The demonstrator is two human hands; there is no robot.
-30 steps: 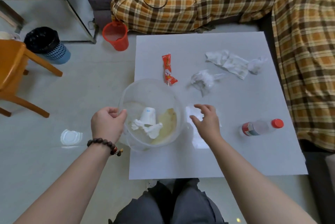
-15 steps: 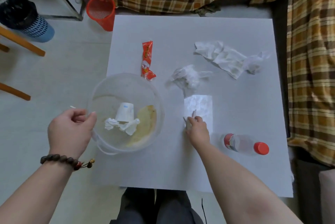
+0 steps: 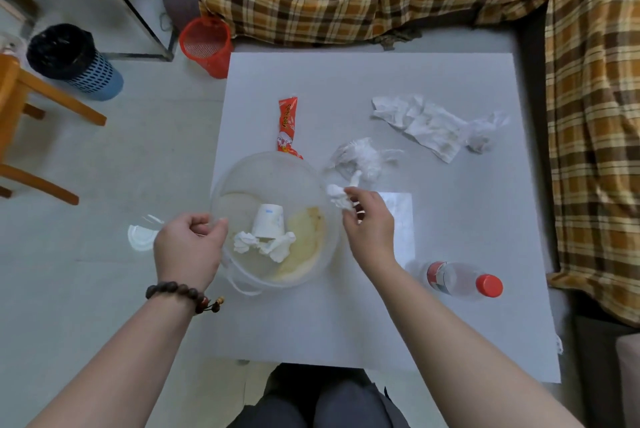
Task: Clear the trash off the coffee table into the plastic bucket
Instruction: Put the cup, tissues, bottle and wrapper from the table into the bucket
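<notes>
Nearest the wearer: plastic water bottle (image 3: 460,280) with red cap, lying on its side on the worktop (image 3: 450,330), long axis roughly left–right, cap pointing right; it sits just right of the right forearm.

Left hand (image 3: 188,247): fingers curled, gripping the near-left rim of the clear plastic bucket (image 3: 273,220), which sits at the worktop's left edge. Bucket contents: a paper cup (image 3: 268,223), white tissue wads (image 3: 263,244), a yellowish peel-like scrap (image 3: 306,244).

Right hand (image 3: 369,223): fingertips pinched on a small crumpled tissue (image 3: 337,197), held at the bucket's right rim, not yet clearly over the opening.

Key relation: the opening lies directly left of the held tissue, close by. Judged next move: short leftward carry, then release. Right hand is the nearer one for all remaining items.

Farther out on the worktop: crumpled clear plastic wrap (image 3: 360,156) just beyond the right hand; red snack wrapper (image 3: 287,126), long axis near–far, its near end touching the bucket's far rim; large crumpled tissue (image 3: 433,124) far right.
</notes>
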